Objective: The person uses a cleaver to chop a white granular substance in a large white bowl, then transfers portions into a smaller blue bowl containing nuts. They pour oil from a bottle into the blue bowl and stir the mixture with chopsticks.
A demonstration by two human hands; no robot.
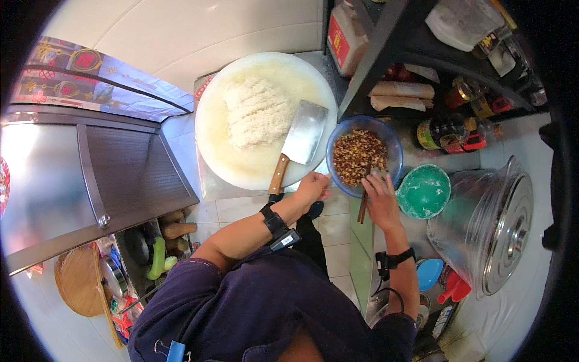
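Note:
A blue-rimmed bowl [396,135] holds a brown and yellow chopped mixture. My right hand [380,199] is over its near right edge, beside a pair of brown chopsticks [363,208]; whether the fingers grip them I cannot tell. My left hand [313,188] is near the bowl's lower left, fingers curled, touching or close to its rim. Left of the bowl, a round white cutting board [217,165] bears a flattened mound of pale minced food [258,113]. A cleaver [305,131] with a wooden handle lies on the board, its handle over the near edge.
A green plastic bowl [423,192] with white residue stands right of the blue-rimmed bowl. Beyond it is a large lidded metal pot [506,235] wrapped in clear plastic. Bottles [445,131] and a dark shelf frame [384,50] stand at the upper right. A metal-fronted cabinet [131,167] is at left.

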